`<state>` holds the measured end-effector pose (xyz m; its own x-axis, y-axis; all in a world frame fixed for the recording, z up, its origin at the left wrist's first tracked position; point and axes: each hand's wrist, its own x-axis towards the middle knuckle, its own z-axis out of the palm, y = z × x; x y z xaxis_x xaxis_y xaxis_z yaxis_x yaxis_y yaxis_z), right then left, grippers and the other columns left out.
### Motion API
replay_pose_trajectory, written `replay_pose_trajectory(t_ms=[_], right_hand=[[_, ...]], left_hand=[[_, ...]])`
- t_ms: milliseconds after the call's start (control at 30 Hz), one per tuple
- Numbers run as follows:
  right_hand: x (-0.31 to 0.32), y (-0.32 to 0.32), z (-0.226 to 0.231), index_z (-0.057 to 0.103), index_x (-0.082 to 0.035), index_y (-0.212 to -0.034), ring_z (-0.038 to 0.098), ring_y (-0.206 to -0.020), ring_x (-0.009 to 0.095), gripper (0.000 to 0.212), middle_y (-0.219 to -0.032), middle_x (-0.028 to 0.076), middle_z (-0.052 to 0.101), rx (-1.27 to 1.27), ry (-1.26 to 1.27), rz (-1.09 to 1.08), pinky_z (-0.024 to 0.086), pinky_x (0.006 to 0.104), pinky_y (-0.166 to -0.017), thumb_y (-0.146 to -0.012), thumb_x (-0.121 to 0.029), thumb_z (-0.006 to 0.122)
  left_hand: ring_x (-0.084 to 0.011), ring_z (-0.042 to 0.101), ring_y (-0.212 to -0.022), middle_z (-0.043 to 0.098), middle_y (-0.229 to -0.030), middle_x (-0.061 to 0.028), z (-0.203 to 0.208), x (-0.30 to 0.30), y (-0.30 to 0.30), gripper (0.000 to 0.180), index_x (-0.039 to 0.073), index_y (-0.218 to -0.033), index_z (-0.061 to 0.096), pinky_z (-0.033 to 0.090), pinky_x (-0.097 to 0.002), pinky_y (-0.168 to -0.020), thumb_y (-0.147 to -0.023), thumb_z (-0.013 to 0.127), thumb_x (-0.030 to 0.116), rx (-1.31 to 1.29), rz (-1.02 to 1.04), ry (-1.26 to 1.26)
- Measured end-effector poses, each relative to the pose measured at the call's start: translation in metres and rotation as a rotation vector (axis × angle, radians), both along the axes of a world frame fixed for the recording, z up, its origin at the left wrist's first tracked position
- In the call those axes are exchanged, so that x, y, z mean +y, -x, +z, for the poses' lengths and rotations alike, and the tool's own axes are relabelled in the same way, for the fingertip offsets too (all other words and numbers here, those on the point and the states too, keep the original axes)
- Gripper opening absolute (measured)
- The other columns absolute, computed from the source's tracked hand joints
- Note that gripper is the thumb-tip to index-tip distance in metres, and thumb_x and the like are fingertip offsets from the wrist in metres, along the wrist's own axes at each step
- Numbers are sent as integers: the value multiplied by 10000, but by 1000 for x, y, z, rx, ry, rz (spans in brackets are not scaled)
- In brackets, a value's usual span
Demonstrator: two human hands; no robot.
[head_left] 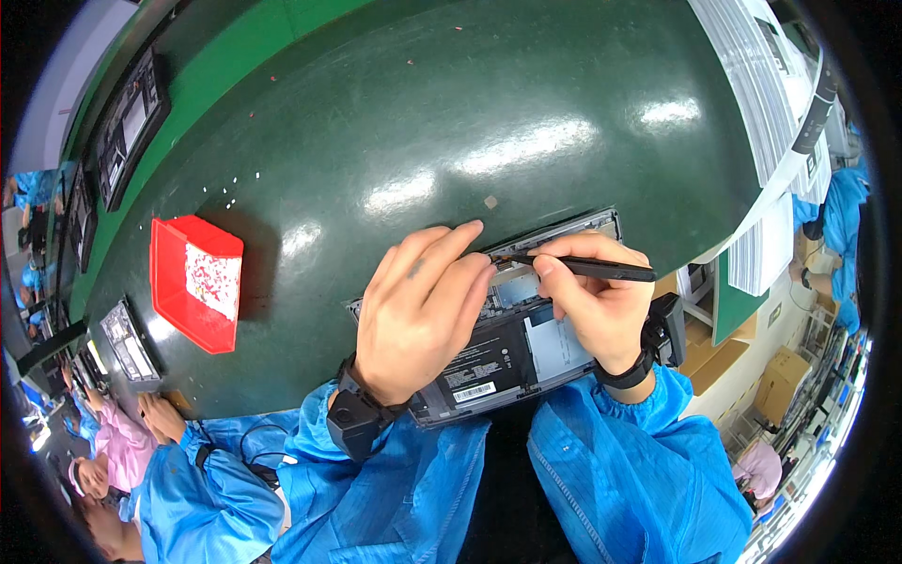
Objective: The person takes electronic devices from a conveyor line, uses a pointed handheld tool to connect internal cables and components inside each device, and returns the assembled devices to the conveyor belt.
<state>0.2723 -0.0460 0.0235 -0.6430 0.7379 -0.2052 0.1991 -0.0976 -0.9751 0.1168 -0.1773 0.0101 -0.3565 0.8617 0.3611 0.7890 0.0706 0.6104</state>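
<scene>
Pinches slim black rod-shaped tool [611,270] in right hand [601,305]; rests left hand [409,324], grip hidden, over opened grey-and-black laptop base [498,352], lower centre of frame. Likely light, stiff, fragile inside: hold by edges.

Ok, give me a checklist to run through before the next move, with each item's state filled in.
1. Tool gripped: ok; the black tool is in the right hand, held like a pen.
2. Tool tip on its spot: cannot tell; it is too small to make out by the left fingertips.
3. Laptop steadied: cannot tell; the left hand is over it, but its pressure does not show.
4. Battery exposed: ok; the battery shows uncovered.
5. Bin clear of both hands: ok; the red bin stands apart, to the left.
6. Table free of loose bits: not ok; white bits lie beyond the bin.
</scene>
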Motion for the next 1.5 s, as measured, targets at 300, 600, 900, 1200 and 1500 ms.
replay_pose_trajectory(t_ms=[300, 600, 900, 1200, 1500], right_hand=[[-1, 2, -1, 768, 19, -973, 606, -683, 12, 117, -863, 42, 733, -14, 37, -39, 446, 154, -523, -858, 15, 792], [0, 3, -1, 777, 2, -962, 601, -687, 1, 123, -872, 38, 745, -49, 8, -32, 433, 151, -506, -840, 11, 793], [-1, 4, -2, 776, 2, -968, 605, -681, 9, 130, -881, 40, 748, -21, -13, -37, 427, 156, -500, -840, 11, 795], [1, 2, -4, 775, -5, -961, 590, -639, 8, 120, -855, 42, 738, -56, -62, -32, 420, 169, -490, -843, -3, 794], [-1, 4, -5, 763, 3, -951, 569, -611, 0, 113, -840, 42, 731, -52, -74, -35, 412, 171, -482, -841, 3, 790]], left_hand=[[-325, 696, -983, 729, -1129, -144, 2, 1, 0, 183, -2, -918, 723, 558, -405, -794, -760, 812, 28, 0, 13, 16], [-342, 693, -970, 736, -1134, -151, 5, 3, -2, 186, -12, -912, 732, 577, -402, -818, -752, 827, -14, -72, 37, 54], [-319, 690, -973, 731, -1098, -139, 9, 5, -4, 177, 20, -907, 695, 564, -403, -806, -781, 816, 47, -85, 116, 126], [-279, 701, -901, 728, -1022, -94, 6, 8, -4, 174, 33, -964, 711, 575, -373, -749, -800, 768, 41, -164, 55, 125], [-236, 680, -969, 690, -1142, -91, 2, -6, -3, 382, 48, -1129, 727, 576, -349, -759, -748, 714, 72, 251, -118, 149]])
